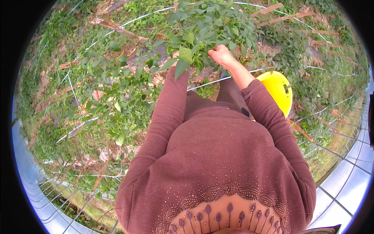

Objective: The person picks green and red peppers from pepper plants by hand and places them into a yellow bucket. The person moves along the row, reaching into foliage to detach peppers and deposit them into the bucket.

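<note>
Both arms reach forward into a leafy pepper plant [210, 26]. My right hand [220, 55] is at the edge of its foliage with the fingers curled, and leaves hide whatever may be between the fingertips. Of my left hand [175, 55], only a small part by the wrist shows; broad green leaves [184, 57] cover the rest, so its fingers cannot be seen. A slim red pepper [162, 35] hangs among the leaves, above and to the left of my left hand.
A yellow plastic tub [276, 90] is by my right forearm. White string [209, 84] runs across at thigh height. Wooden stakes [117, 27] lean among the rows, with more pepper plants [125, 96] on my left. Metal framing [336, 199] and sheeting curve behind me.
</note>
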{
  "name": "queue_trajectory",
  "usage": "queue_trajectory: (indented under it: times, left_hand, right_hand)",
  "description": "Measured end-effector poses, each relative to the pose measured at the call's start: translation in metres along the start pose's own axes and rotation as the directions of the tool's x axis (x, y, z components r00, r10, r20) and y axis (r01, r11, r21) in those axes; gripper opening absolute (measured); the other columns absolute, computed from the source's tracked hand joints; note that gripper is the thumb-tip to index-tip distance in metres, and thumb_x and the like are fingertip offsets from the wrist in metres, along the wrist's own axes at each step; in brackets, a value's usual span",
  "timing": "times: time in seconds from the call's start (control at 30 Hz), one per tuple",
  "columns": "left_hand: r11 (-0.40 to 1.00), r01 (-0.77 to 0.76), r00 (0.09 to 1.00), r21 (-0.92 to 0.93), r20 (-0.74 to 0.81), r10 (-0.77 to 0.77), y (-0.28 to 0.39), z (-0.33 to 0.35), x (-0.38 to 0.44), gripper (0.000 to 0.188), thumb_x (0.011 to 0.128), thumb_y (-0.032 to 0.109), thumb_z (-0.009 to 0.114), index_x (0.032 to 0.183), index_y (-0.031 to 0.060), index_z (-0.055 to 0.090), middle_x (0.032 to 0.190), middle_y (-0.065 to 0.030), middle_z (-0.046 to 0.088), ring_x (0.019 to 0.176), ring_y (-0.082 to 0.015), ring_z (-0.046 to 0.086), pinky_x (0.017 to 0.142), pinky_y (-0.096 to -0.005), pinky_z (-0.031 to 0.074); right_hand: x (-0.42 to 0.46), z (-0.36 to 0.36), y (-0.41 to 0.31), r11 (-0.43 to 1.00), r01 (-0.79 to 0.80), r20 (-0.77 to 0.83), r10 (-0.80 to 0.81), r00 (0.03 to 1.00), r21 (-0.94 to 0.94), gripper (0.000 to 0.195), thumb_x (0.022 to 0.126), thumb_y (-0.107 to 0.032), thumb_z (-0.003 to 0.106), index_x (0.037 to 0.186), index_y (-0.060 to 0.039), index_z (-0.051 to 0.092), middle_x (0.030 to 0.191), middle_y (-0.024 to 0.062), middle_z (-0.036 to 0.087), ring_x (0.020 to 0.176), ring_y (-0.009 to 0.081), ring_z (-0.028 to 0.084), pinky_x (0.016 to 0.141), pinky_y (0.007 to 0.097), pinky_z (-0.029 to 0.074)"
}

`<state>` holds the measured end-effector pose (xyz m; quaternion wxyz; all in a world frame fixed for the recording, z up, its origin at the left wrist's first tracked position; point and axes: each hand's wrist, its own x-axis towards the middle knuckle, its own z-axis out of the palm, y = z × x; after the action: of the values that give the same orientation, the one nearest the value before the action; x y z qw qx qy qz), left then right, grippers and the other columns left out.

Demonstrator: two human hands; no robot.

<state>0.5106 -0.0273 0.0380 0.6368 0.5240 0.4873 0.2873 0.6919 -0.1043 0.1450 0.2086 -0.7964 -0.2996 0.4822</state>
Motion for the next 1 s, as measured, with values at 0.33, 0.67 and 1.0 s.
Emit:
queue_trajectory:
  times: [0.33,0.67,1.0]
  left_hand:
    - [0.998,0.011,1.0,-0.065,0.004,-0.01,0.0,0.015,0.011,0.033,0.088,0.022,0.058,0.117,0.0062,0.058,0.114,-0.0096,0.062,0.102,-0.0237,0.059,0.087,-0.0361,0.046]
    - [0.987,0.022,0.998,-0.159,-0.052,-0.03,-0.005,0.021,0.01,0.031,0.088,0.019,0.057,0.116,0.0053,0.058,0.113,-0.0094,0.063,0.099,-0.0231,0.06,0.085,-0.0353,0.048]
    - [0.931,0.252,0.965,-0.262,-0.005,-0.263,0.027,0.027,-0.012,0.028,0.093,0.016,0.047,0.115,-0.0003,0.055,0.108,-0.0147,0.063,0.09,-0.0275,0.061,0.077,-0.0396,0.051]
  right_hand:
    - [-0.008,0.001,0.006,0.963,0.118,-0.201,-0.169,0.965,-0.241,0.034,0.078,-0.021,0.062,0.101,0.0039,0.063,0.083,0.0207,0.065,0.079,0.0282,0.064,0.074,0.0384,0.048]
    - [0.008,-0.001,0.056,0.935,0.276,-0.013,-0.286,0.958,-0.22,0.038,0.08,-0.016,0.066,0.117,-0.0085,0.06,0.085,0.0066,0.066,0.079,0.0145,0.061,0.074,0.0298,0.048]
    - [0.01,0.015,0.025,0.943,0.059,0.385,-0.19,0.903,0.327,0.042,0.084,-0.032,0.064,0.115,-0.0037,0.059,0.101,0.0029,0.063,0.081,0.0135,0.056,0.064,0.0285,0.044]
